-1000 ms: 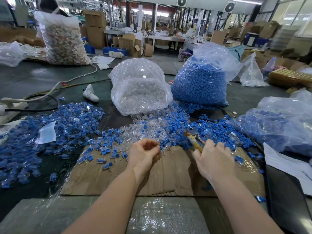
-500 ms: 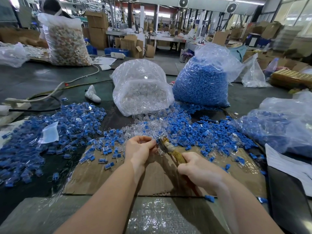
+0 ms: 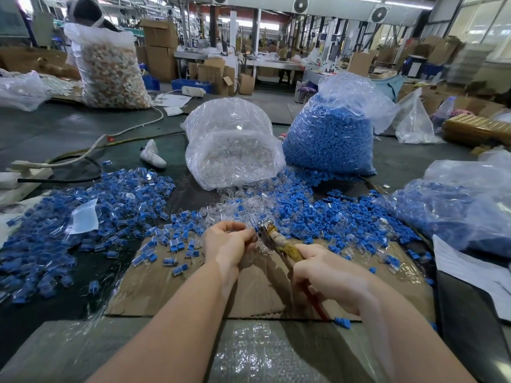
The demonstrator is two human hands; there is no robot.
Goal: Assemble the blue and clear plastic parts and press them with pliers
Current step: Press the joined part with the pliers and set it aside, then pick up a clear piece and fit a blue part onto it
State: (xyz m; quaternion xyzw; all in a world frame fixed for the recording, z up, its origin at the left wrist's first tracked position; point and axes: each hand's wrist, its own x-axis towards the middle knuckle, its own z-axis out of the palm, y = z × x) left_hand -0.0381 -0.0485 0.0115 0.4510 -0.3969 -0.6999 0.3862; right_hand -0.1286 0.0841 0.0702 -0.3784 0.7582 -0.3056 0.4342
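Bags come first: a clear plastic sack of blue plastic parts [image 3: 329, 139] stands beside a clear sack of transparent plastic parts [image 3: 235, 150], both behind loose heaps of blue and clear pieces [image 3: 290, 208]. On the brown cardboard sheet [image 3: 199, 286], the right hand [image 3: 329, 275] grips worn yellow-handled pliers [image 3: 279, 241]. Their jaws meet a small blue-and-clear part [image 3: 255, 230] pinched in the left hand [image 3: 226, 244].
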